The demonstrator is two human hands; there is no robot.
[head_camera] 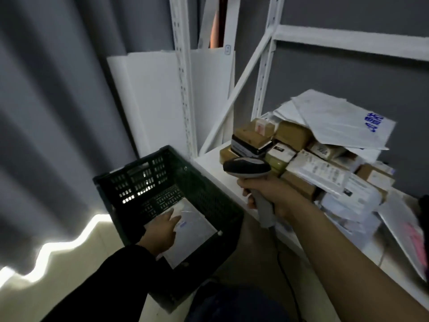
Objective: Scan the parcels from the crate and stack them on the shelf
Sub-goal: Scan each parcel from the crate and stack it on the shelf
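A flat grey plastic mailer parcel (197, 233) lies on the bottom of the dark green slotted plastic crate (209, 189), which stands on the floor against the white metal shelf's (209, 161) left end. The left hand (162, 231) rests on the parcel with straight fingers. The right hand (267, 196) grips a grey handheld barcode scanner (246, 167) over the shelf's front edge, near a heap of brown boxes and white mailers (313, 159).

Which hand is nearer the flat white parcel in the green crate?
Left. The left hand lies on the parcel inside the crate; the right hand grips the scanner outside it, by the shelf.
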